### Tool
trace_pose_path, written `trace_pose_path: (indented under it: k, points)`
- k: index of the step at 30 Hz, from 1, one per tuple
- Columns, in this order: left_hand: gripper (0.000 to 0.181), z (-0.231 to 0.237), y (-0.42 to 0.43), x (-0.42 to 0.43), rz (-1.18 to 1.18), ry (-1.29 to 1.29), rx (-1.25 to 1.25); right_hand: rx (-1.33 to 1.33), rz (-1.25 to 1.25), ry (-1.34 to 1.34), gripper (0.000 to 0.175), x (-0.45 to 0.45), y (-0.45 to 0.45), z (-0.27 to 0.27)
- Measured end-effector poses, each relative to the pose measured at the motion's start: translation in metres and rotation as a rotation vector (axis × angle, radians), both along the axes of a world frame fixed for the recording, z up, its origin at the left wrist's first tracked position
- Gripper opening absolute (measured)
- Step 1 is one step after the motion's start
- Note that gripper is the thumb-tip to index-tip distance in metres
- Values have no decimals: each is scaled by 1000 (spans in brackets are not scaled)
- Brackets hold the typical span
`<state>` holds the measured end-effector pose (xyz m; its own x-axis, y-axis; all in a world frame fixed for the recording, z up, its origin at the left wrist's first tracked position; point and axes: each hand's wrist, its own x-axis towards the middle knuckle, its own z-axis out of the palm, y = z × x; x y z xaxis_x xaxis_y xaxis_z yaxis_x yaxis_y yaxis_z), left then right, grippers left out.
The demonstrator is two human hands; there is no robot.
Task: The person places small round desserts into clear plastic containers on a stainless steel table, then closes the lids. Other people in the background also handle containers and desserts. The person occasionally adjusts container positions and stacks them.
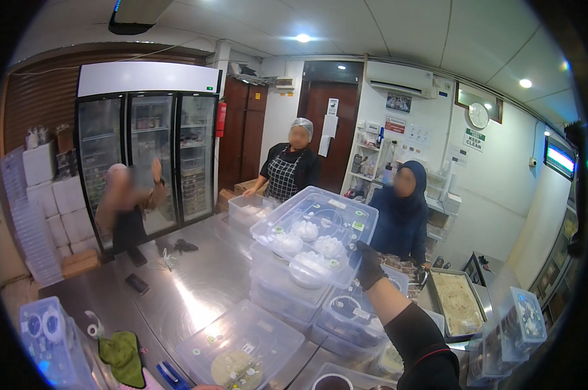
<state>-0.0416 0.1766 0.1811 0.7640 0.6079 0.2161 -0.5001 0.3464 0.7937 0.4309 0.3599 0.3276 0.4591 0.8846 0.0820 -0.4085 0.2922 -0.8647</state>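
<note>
My right hand, in a black glove, grips the near right edge of a clear plastic box. White flower-shaped pieces show through its lid, which carries small green stickers. This box is tilted at the top of a stack of clear plastic boxes; whether it rests on them is hard to tell. Only a sliver of my left hand shows at the bottom edge, and its grip is hidden. Just beyond that sliver lies a clear lidded box with a round pale item and small flowers inside.
A steel table bears a phone, a green cloth and a blue tool. Clear boxes stand left and right, near a baking tray. Three people stand across the table, one touching a clear tub.
</note>
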Motion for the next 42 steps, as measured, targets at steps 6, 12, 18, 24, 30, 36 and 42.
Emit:
trace_pose_path:
  k: [6, 12, 18, 24, 30, 36, 42]
  points:
    - [51, 2, -1, 0, -16, -4, -16, 11, -5, 7, 19, 0, 0, -2]
    - [51, 4, -3, 0, 1, 15, 14, 29, 67, 87, 20, -1, -7, -4]
    - [52, 8, -6, 0, -6, -10, 49, 31, 105, 55, 20, -2, -20, -6]
    - [52, 11, -10, -1, -12, -8, 80, 38, 86, 33, 18, -2, -33, -6]
    - [47, 21, -11, 13, 130, 120, -2, 62, 95, 160, 17, -11, -48, -2]
    - [18, 64, 11, 51, 576, 169, -118, 190, -97, 4, 10, -42, -86, 16]
    - [15, 117, 32, 82, 692, 170, 104, 413, -283, -291, 11, -83, -121, 41]
